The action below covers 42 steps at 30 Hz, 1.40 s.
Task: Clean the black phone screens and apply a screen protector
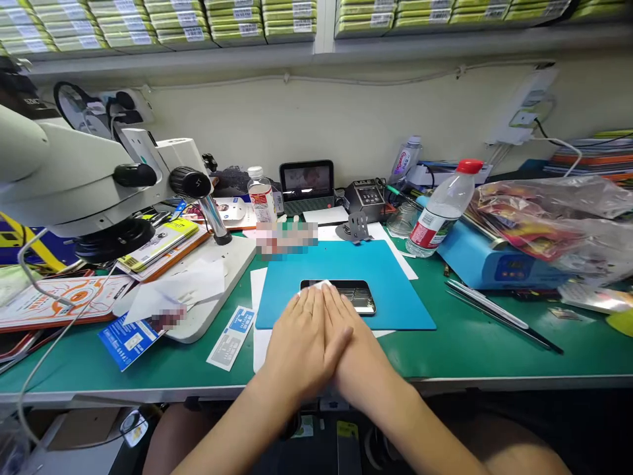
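A phone (364,298) lies flat on the blue mat (400,310), its dark screen facing up and reflecting lights. My left hand (298,330) rests palm down over the phone's left part, fingers stretched out flat. Beside it, partly under the left thumb, my right hand (350,340) also lies flat with its fingers reaching onto the screen. A small white wipe or sheet (324,284) shows at the fingertips, pressed against the glass. Both palms and the right thumb are hidden, as is the phone's near left part.
A microscope (54,178) stands at left. Near it lies a printed card (231,336). Tweezers (499,313), a red-capped bottle (445,208) and a blue device (494,260) are at right. Behind the mat are a small screen (307,178), a black box (364,199) and another bottle (262,198).
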{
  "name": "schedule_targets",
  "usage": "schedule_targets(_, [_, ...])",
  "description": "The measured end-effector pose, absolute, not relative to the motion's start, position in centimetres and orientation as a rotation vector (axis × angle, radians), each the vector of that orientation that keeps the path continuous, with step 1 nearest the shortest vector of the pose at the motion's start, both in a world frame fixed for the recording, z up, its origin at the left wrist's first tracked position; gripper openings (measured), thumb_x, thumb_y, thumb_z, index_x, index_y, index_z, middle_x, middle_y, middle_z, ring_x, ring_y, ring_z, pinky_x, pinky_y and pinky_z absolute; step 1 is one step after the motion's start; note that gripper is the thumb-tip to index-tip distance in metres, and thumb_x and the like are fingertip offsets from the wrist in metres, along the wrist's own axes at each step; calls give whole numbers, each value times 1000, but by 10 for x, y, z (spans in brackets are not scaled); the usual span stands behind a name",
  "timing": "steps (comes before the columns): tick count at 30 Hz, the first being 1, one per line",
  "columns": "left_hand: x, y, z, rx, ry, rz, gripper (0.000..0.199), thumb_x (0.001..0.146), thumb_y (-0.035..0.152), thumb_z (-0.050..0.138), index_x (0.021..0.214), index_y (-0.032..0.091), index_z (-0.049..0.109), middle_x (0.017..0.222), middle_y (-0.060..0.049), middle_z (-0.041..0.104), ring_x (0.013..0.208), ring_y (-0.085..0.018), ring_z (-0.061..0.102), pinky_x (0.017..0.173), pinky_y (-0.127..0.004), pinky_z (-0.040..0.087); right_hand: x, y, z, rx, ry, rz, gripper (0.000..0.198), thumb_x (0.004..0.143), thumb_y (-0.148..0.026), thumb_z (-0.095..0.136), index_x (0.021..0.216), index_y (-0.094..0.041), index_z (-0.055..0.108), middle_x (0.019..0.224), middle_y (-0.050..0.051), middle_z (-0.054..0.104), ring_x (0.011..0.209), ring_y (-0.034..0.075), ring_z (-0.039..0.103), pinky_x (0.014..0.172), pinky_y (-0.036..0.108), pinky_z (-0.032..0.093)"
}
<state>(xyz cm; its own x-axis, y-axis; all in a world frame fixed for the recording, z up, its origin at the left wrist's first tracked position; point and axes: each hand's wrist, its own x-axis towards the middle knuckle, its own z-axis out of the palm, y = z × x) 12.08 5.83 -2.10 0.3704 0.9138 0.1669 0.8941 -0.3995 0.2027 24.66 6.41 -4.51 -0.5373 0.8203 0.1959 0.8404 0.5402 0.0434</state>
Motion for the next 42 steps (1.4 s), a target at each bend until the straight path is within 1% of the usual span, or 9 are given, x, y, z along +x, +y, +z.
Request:
schedule_targets(8, [108, 60, -20, 2452, 1756, 330, 73, 106, 52, 20, 155, 2, 35, 158, -20, 42, 148, -32, 42, 123, -52, 35, 234, 73, -44, -1317, -2760, -166, 71, 95, -28, 51, 159, -3, 32, 164, 23, 24, 153, 37, 23, 125, 53, 29])
schedule_targets(12, [111, 53, -22, 2533, 1652, 399, 80, 103, 61, 23, 155, 3, 37, 159, -20, 39, 149, -33, 40, 124, -51, 34, 240, 65, -50, -1365, -2638, -246, 71, 96, -24, 46, 161, -5, 25, 165, 21, 23, 153, 34, 26, 123, 52, 35])
schedule_targets(16, [115, 60, -23, 2448, 1724, 406, 74, 105, 54, 21, 155, 1, 36, 158, -22, 41, 149, -33, 40, 124, -51, 34, 243, 73, -44, -1302, -2738, -209, 72, 97, -28, 47, 162, -5, 24, 165, 22, 22, 153, 35, 23, 125, 52, 30])
schedule_targets(21, [124, 47, -31, 2444, 1719, 430, 81, 103, 61, 23, 156, 0, 33, 160, -22, 35, 150, -35, 36, 124, -54, 34, 249, 61, -48, -1323, -2657, -255, 79, 94, -22, 47, 164, -8, 13, 165, 20, 24, 153, 34, 26, 121, 53, 38])
schedule_targets(27, [143, 52, -25, 2359, 1752, 421, 78, 104, 56, 22, 158, -1, 26, 162, -23, 31, 153, -36, 29, 125, -54, 30, 269, 70, -49, -1259, -2693, -180, 83, 98, -24, 44, 164, -13, -4, 168, 16, 13, 155, 29, 22, 124, 48, 33])
schedule_targets(32, [161, 45, -27, 2378, 1676, 493, 79, 103, 59, 23, 158, 2, 27, 163, -20, 29, 153, -37, 30, 124, -53, 33, 291, 66, -69, -1333, -2552, -378, 87, 99, -24, 43, 161, -19, -17, 169, 13, 11, 152, 31, 32, 120, 51, 38])
schedule_targets(33, [165, 44, -29, 2388, 1650, 532, 80, 103, 62, 23, 159, 5, 27, 164, -18, 28, 152, -37, 30, 124, -53, 34, 296, 64, -74, -1334, -2536, -417, 86, 99, -24, 42, 161, -20, -17, 169, 13, 12, 150, 30, 35, 119, 49, 40])
schedule_targets(39, [188, 58, -26, 2365, 1665, 531, 78, 104, 57, 22, 157, -1, 30, 160, -23, 37, 150, -39, 35, 123, -55, 34, 323, 74, -70, -1295, -2632, -414, 84, 102, -31, 40, 160, -18, -19, 168, 15, 15, 149, 30, 37, 118, 47, 42])
schedule_targets(42, [193, 56, -28, 2406, 1617, 584, 81, 103, 61, 23, 157, 2, 31, 160, -22, 37, 149, -39, 38, 122, -54, 36, 328, 73, -71, -1318, -2573, -481, 87, 100, -30, 43, 160, -19, -20, 168, 15, 15, 149, 30, 38, 116, 48, 44])
